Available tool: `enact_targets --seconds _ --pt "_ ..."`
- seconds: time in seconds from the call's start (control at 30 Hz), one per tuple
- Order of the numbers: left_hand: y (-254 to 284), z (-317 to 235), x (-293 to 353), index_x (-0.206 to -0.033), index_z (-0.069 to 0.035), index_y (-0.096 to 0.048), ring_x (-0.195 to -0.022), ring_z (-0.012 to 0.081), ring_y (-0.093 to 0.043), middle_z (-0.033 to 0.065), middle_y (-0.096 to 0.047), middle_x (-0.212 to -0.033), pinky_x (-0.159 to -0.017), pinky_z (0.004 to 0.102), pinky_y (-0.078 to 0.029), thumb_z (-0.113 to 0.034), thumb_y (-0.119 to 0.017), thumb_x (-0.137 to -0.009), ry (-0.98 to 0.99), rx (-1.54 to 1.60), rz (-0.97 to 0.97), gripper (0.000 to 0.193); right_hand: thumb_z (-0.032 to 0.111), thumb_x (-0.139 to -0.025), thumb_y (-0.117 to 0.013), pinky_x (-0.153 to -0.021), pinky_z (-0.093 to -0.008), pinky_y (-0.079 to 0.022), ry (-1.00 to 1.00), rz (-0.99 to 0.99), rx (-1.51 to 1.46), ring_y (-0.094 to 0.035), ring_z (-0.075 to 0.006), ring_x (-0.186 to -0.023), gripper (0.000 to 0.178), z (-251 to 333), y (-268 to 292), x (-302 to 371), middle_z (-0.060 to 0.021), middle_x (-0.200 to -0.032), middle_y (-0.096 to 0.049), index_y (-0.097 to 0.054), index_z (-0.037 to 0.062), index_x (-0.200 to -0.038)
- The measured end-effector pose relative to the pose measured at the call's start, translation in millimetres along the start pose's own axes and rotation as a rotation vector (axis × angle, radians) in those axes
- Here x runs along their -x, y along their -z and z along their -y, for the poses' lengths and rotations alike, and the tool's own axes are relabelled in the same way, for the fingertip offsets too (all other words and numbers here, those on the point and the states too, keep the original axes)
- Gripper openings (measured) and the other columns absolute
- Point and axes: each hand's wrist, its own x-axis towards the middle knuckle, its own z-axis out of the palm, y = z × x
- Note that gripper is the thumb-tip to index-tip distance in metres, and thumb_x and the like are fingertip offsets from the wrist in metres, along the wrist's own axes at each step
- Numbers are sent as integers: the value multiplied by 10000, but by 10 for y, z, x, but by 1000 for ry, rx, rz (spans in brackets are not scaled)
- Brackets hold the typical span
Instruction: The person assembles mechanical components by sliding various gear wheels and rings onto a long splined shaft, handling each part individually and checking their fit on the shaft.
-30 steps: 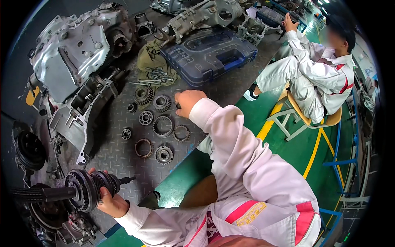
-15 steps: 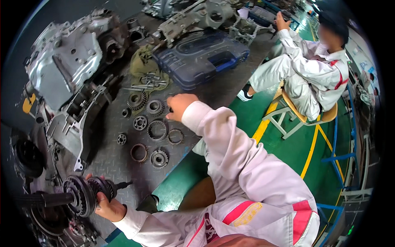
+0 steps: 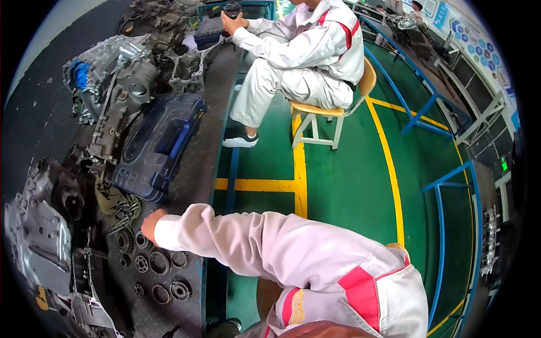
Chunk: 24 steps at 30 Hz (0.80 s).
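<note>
My right hand (image 3: 151, 226) is over the metal bench, beside a toothed gear (image 3: 142, 241) and close to the corner of a dark blue tool case (image 3: 158, 147). Its fingers are mostly hidden, and I cannot see whether they grip anything. Around it lie a larger gear (image 3: 124, 241), a bearing (image 3: 141, 263), a toothed ring (image 3: 159, 263), a thin ring (image 3: 161, 293) and another gear (image 3: 180, 290). Several bolts (image 3: 125, 215) rest on an olive cloth (image 3: 107, 197). My left hand is out of view; a dark tip, perhaps of the geared shaft, shows at the bottom edge.
Grey metal housings (image 3: 42, 219) crowd the bench's left side. Across the bench edge, another person (image 3: 304, 62) sits on a wooden chair (image 3: 365, 76), holding a dark round part (image 3: 232, 10). Blue-framed tables (image 3: 442, 188) stand to the right on the green floor (image 3: 344, 186).
The view has swung to the right, so bench things appear further left and lower. My left hand, which was holding the geared shaft, has left view. My right hand stays by the gears.
</note>
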Motion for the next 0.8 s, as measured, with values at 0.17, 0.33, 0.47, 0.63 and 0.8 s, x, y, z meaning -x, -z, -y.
enact_targets --seconds 0.17,0.33,0.47,0.63,0.8 --pt "189 66 79 -961 -4 -594 -693 274 -588 148 -596 -808 -590 376 -488 -120 -642 -814 -49 -243 21 193 176 -762 -697 -655 -372 -526 85 -35 78 -689 -225 -886 192 64 5 36 -30 -927 -720 -739 118 -940" --pt "740 -180 279 -1012 -7 -628 -673 300 -597 156 -623 -807 -604 398 -484 -168 -597 -896 -86 -1292 1 200 171 -765 -689 -661 -381 -527 95 -59 74 -689 -236 -889 191 22 -113 -81 -40 -943 -720 -739 112 -939" --pt "999 -331 287 -1040 -11 -650 -670 318 -604 164 -639 -821 -620 415 -483 -186 -552 -954 -221 -1567 143 218 161 -769 -674 -676 -407 -532 82 -104 20 -689 -249 -892 191 -11 -203 -142 -55 -956 -719 -738 105 -940" --pt "878 -400 224 -1027 -16 -656 -709 337 -604 176 -631 -917 -663 420 -497 -174 -563 -953 -278 -1433 162 197 153 -770 -669 -691 -420 -533 109 -82 10 -686 -260 -904 194 28 -88 -42 -70 -953 -717 -735 97 -943" --pt "-470 -489 -16 -964 -19 -656 -867 249 -604 141 -639 -975 -783 390 -496 21 -695 -728 275 -504 -581 242 122 -758 -672 -726 -414 -549 114 -42 -22 -681 -287 -931 199 40 -35 5 -134 -963 -703 -718 73 -946"
